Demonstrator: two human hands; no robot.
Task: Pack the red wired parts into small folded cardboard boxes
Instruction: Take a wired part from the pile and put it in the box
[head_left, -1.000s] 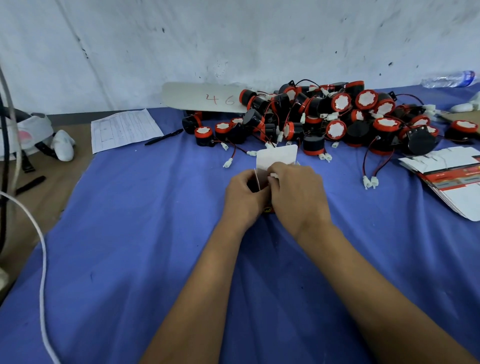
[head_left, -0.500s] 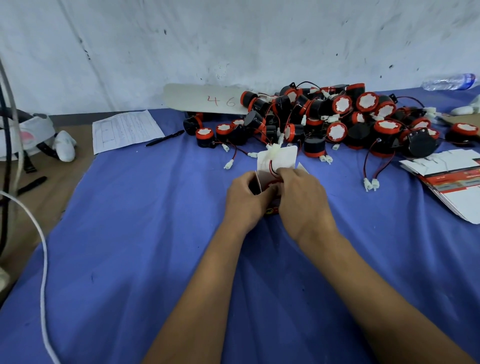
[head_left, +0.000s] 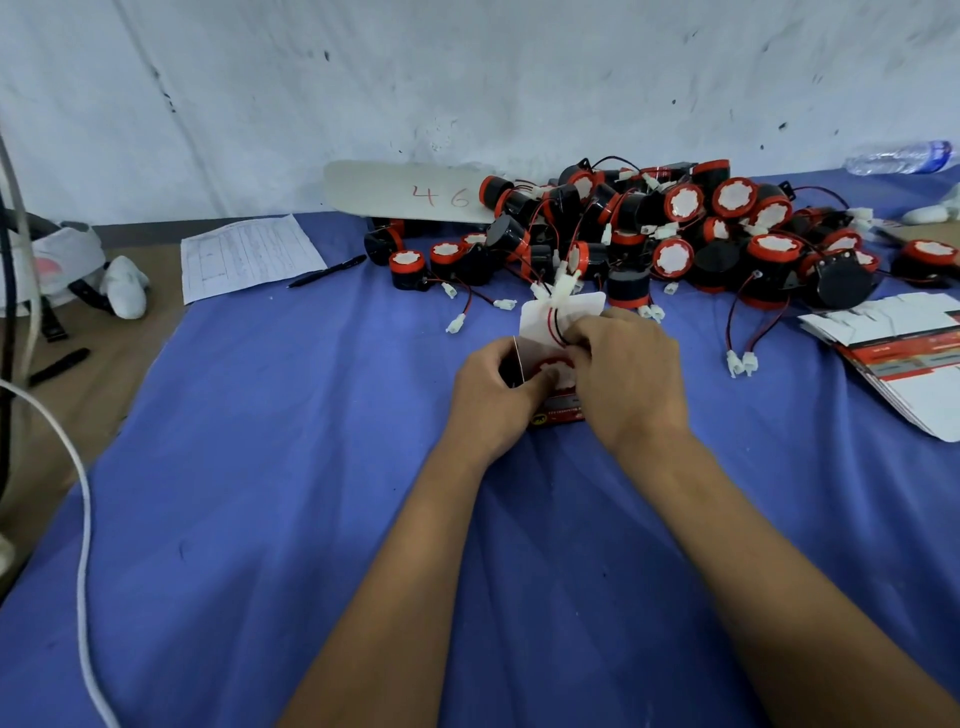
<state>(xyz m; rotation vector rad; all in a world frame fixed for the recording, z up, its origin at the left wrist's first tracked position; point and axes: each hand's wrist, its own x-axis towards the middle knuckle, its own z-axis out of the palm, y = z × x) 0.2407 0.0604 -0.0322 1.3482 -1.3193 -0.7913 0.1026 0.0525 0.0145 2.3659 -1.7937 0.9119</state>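
Blue cloth covers my desk, and at its middle my left hand grips the side of one small cardboard box, fingers curled round it. One red wired part sits in the box's open top, under the raised white flap. My right hand pinches that part's red and black wires, whose white plug pokes up past the flap.

Behind the box lies one heap of red and black parts, too tangled to count. One stack of flat box blanks lies to the right. One printed sheet and one black pen lie at the left, one white board marked 46 leans by the wall, one water bottle lies far right, and one white cable crosses the left edge.
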